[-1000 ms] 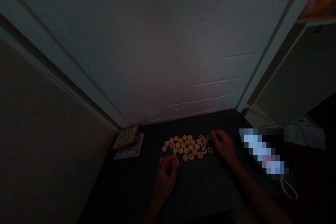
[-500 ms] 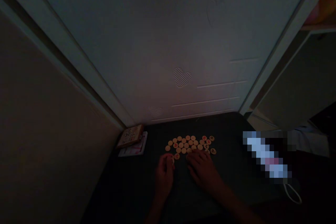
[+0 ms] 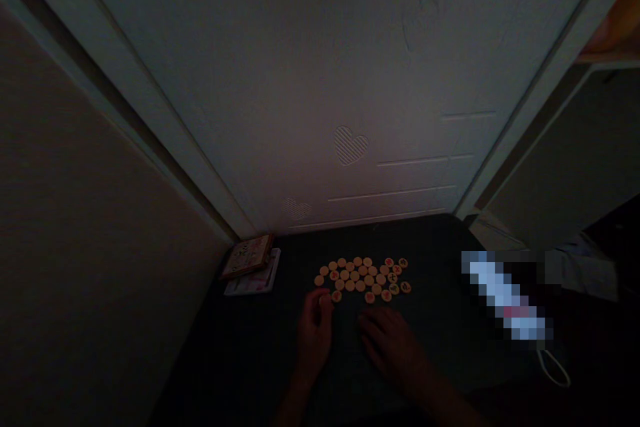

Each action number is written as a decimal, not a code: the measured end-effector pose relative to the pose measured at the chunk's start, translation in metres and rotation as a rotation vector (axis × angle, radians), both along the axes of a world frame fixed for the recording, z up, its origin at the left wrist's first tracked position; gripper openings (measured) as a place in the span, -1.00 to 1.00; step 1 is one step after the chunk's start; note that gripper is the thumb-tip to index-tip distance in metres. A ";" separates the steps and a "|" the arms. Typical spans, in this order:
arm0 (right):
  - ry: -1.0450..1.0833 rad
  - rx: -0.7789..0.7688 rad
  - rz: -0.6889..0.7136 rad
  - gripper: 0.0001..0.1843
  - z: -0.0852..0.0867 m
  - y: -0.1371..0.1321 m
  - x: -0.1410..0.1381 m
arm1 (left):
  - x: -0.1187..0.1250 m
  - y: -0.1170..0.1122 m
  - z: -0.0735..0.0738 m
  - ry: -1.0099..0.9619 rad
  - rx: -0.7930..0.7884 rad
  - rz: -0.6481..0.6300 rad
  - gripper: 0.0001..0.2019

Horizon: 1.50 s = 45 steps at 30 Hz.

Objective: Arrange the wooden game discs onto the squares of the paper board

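Observation:
A cluster of several round tan game discs [image 3: 361, 278], some with red or dark marks on top, lies on a dark table [image 3: 430, 247]. My left hand [image 3: 313, 331] is at the cluster's near left corner, fingers curled round a disc [image 3: 325, 299]. My right hand [image 3: 390, 343] rests palm down just in front of the cluster, fingers stretched toward the nearest discs without holding any.
A flat printed box [image 3: 245, 257] lies on a booklet [image 3: 253, 282] at the table's far left. A pale door with heart shapes [image 3: 350, 145] stands behind the table. A blurred patch [image 3: 507, 297] and a white loop [image 3: 553, 367] are at the right.
My right hand left the cluster's far right edge, swept to the near middle, then drew back a little toward me. My left hand stayed at the near left corner.

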State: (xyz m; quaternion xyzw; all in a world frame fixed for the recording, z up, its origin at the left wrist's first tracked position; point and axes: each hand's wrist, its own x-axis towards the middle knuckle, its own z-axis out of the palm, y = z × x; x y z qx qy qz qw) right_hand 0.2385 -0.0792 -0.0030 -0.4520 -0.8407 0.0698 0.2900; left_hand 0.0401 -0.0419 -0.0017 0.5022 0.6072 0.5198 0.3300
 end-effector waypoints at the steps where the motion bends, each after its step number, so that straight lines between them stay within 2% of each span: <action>1: -0.004 -0.001 -0.012 -0.58 -0.001 -0.001 0.001 | 0.001 0.000 0.001 0.016 0.001 -0.027 -0.53; 4: -0.009 -0.020 -0.030 -0.55 -0.003 -0.002 0.002 | 0.002 -0.001 0.002 0.046 0.008 -0.114 -0.62; 7: 0.014 -0.050 -0.012 -0.56 -0.002 0.000 0.003 | 0.003 -0.001 0.001 0.085 0.014 -0.143 -0.67; 15: 0.109 -0.080 0.017 -0.75 -0.009 0.011 0.004 | 0.004 0.000 -0.004 0.187 0.037 -0.192 -0.74; 21: 0.273 -0.087 0.006 -0.70 -0.018 0.010 0.009 | 0.003 0.001 -0.001 0.269 0.129 -0.299 -0.82; 28: 0.439 -0.191 -0.012 -0.63 -0.014 0.011 0.017 | 0.002 0.001 -0.007 0.343 0.184 -0.321 -0.79; 36: 0.588 -0.254 -0.080 -0.72 -0.005 0.013 0.019 | 0.002 0.001 -0.010 0.357 0.160 -0.296 -0.73; 40: 0.681 -0.337 -0.144 -0.76 -0.005 0.015 0.020 | 0.002 0.001 -0.011 0.366 0.179 -0.305 -0.73; 45: 0.867 -0.561 -0.232 -0.67 -0.008 0.017 0.021 | 0.004 0.002 -0.007 0.408 0.238 -0.314 -0.77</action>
